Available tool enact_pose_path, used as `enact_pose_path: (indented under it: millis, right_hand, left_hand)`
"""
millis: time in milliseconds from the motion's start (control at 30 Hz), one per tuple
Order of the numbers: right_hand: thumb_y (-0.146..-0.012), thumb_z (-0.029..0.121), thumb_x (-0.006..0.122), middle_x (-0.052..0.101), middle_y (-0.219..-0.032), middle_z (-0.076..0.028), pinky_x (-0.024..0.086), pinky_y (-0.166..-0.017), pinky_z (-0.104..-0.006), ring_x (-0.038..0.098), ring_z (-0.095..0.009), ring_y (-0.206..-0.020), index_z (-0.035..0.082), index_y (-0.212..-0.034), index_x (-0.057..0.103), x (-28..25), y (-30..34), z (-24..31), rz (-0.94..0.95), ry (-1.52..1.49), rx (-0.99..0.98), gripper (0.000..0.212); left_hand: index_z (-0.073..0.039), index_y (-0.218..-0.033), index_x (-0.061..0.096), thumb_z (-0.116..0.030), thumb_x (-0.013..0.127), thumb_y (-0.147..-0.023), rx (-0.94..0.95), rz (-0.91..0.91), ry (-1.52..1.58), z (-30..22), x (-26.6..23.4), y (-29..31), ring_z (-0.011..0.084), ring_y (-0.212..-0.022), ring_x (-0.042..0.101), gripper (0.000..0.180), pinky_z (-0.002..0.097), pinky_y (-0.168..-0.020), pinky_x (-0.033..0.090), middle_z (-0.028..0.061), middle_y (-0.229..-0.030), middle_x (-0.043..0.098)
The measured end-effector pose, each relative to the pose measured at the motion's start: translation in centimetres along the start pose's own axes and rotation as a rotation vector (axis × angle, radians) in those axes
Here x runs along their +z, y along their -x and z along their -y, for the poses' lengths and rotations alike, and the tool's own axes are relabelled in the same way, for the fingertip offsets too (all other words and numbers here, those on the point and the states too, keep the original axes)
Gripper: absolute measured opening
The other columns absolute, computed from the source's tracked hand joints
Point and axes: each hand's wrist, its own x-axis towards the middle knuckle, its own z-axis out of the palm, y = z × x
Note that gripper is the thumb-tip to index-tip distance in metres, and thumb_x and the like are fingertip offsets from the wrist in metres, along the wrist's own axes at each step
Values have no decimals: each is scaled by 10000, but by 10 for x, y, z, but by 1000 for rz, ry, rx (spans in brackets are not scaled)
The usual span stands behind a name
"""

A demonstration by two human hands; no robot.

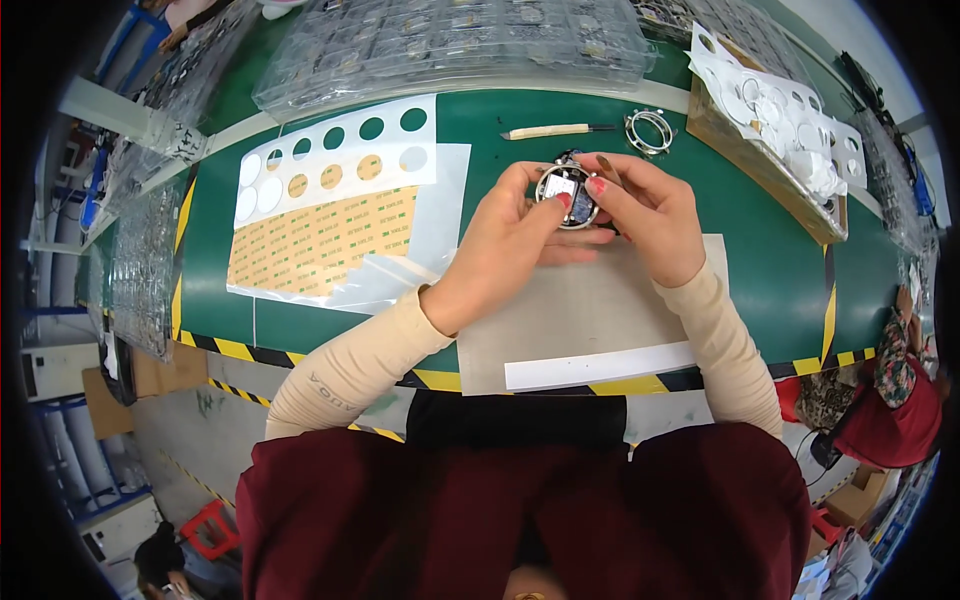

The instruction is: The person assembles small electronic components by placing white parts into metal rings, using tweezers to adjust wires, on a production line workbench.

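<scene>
Over a grey-beige mat (590,310), both hands hold a round metal watch case (583,212), its face up, with a white rectangle and dark blue electronics inside. My left hand (510,225) is closed round its left side, the thumb pressing on the inside. My right hand (655,210) grips the right rim between thumb and fingers. A slim brown piece (607,168) sticks up between the right-hand fingers; its kind cannot be made out. Just beyond lie a wooden-handled tool (550,131) with a dark tip and a separate round metal case (648,132).
At left lie a white sheet with round cut-outs (350,118) and yellowish printed adhesive sheets (320,250). A cardboard box (745,175) with white scraps stands at right. Clear plastic trays (450,60) fill the back. A white strip (600,367) lies near the striped front edge.
</scene>
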Motion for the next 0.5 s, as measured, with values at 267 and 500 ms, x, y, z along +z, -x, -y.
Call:
enact_pose_path:
  millis: [267,500]
  right_hand:
    - [-808,46,554,582,-817,-38,438,-618,-189,523,-56,-725,-35,-935,554,0,-1,-7,-26,38,-37,151]
    - [-822,51,552,554,-781,-11,424,-549,-180,494,-33,-655,-17,-934,544,-2,-2,-14,-3,92,-98,131]
  left_hand:
    - [0,-1092,329,-59,358,-900,63,-46,-71,9,2,-3,307,-917,603,203,312,-721,545,154,-1108,485]
    - [2,-1076,297,-46,351,-902,97,1,-165,12,0,-4,307,-863,618,189,319,-710,551,193,-1075,493]
